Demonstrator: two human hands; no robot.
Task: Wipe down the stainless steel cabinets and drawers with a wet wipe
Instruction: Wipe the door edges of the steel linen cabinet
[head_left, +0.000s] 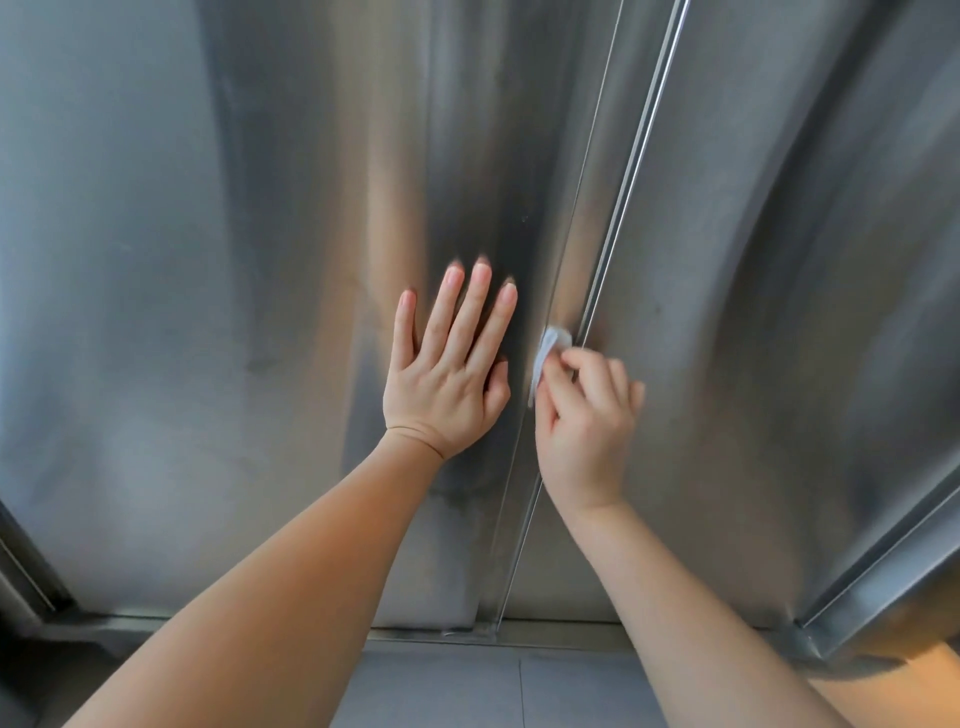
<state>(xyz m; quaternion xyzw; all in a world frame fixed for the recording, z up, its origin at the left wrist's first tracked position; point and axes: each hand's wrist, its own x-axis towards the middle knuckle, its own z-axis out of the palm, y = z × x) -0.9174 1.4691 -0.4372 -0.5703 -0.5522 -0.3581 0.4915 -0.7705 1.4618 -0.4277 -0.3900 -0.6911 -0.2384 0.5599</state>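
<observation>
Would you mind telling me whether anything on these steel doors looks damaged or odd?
Nothing looks damaged. The left door shows dull smears and streaks, notably below the left hand.

Two bare hands are in the frame: the left hand (447, 374) just left of centre, and the right hand (589, 415) just right of centre. One white wet wipe (549, 349) shows at centre. Two stainless steel door panels fill the frame, the left panel (182, 312) and the right panel (779, 286). One bright vertical edge strip (628, 176) runs between them. One grey floor (467, 686) lies along the bottom.
</observation>
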